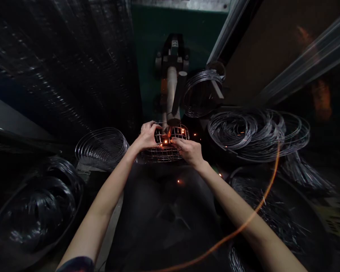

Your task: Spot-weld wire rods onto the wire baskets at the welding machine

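Starting way over at the lower left: pile of shiny coiled wire (42, 207) in the gloom, pretty murky down there. Then, left of centre, a big loose wire coil (102, 145) stretched out like a slinky. Next over, just above the middle of the frame, the left hand (147, 136), thumb and fingers hooked around the left end of a wire basket (162, 154), so pretty surely a grip clamped on that end. Wire basket itself smack in the centre, between both hands and touching both, widest left to right, mesh side toward the bottom of the frame. Right above it, a machine with a fat metal cylinder (171, 88), its lower tip down among the wires, orange sparks (183, 131) flying around there. Big thing to watch: tip to basket, basically touching, with right fingertips seemingly closer to it than left ones. Right hand (190, 152) on the basket's near right side, grip pinched in on the wires by the look of it; can't tell about any loose bit in there too. Further right, a hanging coil (201, 76), then a heap of wire coils (231, 130), and below, a dark tub full of short wire pieces (274, 211). Also one long curved orange streak (260, 206) across the lower right.
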Motion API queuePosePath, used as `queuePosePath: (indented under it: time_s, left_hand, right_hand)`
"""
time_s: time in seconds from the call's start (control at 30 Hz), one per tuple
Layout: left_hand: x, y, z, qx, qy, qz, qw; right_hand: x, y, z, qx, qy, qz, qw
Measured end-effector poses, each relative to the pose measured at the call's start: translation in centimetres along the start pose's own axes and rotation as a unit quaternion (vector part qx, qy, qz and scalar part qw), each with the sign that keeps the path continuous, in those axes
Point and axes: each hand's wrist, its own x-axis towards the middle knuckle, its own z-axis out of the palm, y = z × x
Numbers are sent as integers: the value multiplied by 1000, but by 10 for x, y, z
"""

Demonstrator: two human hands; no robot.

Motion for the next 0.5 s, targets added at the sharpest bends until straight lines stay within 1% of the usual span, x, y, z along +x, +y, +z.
queuePosePath:
  time_s: [0.07, 0.13, 0.27, 0.4, 0.5]
  left_hand:
    - [1, 1, -1, 1, 1, 4, 1000]
    - [3, 0, -2, 1, 0, -4, 1000]
    - [14, -6, -5, -8, -4, -30, 1000]
    - [23, -12, -6, -14, -5, -41, 999]
    - [26, -14, -4, -19, 3, -43, 999]
  right_hand:
    - [-3, 1, 0, -6, 26, 25, 999]
    - [-1, 4, 0, -5, 36, 44, 998]
    - [13, 8, 0, 21, 34, 63, 997]
    - [28, 10, 1, 25, 23, 81, 996]
    - [34, 10, 3, 47, 20, 85, 995]
